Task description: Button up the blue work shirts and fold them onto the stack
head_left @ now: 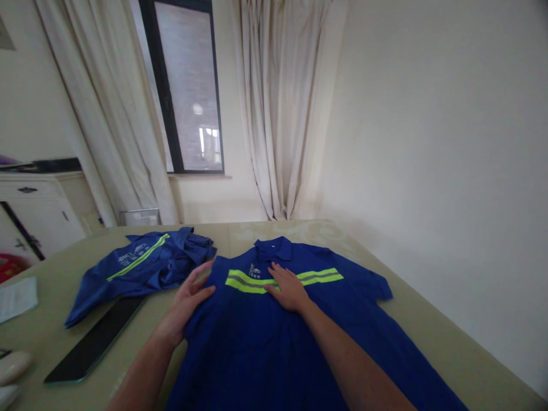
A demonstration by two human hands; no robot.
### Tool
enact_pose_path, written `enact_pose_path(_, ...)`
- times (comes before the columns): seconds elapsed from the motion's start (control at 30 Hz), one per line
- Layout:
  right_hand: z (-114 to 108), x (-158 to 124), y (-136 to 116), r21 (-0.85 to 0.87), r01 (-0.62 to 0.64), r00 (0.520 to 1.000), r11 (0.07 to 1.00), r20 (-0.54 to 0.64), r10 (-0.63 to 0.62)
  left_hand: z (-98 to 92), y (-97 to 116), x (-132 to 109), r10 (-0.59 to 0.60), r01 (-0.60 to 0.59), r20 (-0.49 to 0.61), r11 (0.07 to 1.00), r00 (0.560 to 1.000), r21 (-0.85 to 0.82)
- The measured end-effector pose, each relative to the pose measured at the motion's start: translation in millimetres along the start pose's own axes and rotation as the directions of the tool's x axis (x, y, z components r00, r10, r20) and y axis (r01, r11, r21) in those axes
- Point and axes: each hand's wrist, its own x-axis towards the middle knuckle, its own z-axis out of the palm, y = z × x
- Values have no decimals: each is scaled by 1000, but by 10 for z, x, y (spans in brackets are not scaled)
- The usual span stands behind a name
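A blue short-sleeved work shirt (257,348) with a yellow-green reflective band (319,277) lies spread out, its collar (274,249) at the far end. My right hand (289,287) rests flat on the chest, fingers apart, covering part of the band beside a small white print. At the shirt's left edge is my left hand (190,297), its thumb and fingers apart and touching the fabric near the shoulder. No left sleeve sticks out there, while the right sleeve (379,284) lies extended.
Left of the shirt lies a second, crumpled blue garment (141,265) with a similar band. It partly covers a long dark flat object (96,342). Paper (17,299) and a pale rounded object (12,365) sit at the table's left. A wall (462,200) borders the right side.
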Motion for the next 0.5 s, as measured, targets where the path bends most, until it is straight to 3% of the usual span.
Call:
enact_pose_path(0.1, -4, 6, 0, 1, -9, 1000, 1000, 0, 9, -184, 36, 105, 114, -150, -200, 973, 973, -176)
enact_pose_path(0.2, -7, 11, 0, -3, -11, 1000, 1000, 1, 11, -325, -12, 172, 148, -193, -206, 957, 967, -218)
enact_pose_path(0.23, -8, 11, 0, -4, -10, 1000, 1000, 1, 10, -355, -50, 193, 144, -175, -194, 972, 971, -157)
enact_pose_path(0.3, -12, 9, -3, -3, -8, 1000, 1000, 2, 8, -390, -146, 238, 124, -98, -221, 988, 967, 122)
enact_pose_path(0.37, -17, 5, -7, -2, -7, 1000, 1000, -1, 7, -393, -235, 271, 114, 10, -294, 921, 949, 389)
enact_pose_path(0.43, -21, 2, -10, -3, -6, 1000, 1000, -7, 6, -361, -283, 265, 81, 87, -306, 864, 949, 496)
enact_pose_path(0.5, -20, 1, -11, -6, -8, 1000, 1000, -9, 8, -287, -280, 213, 5, 94, -194, 862, 981, 498)
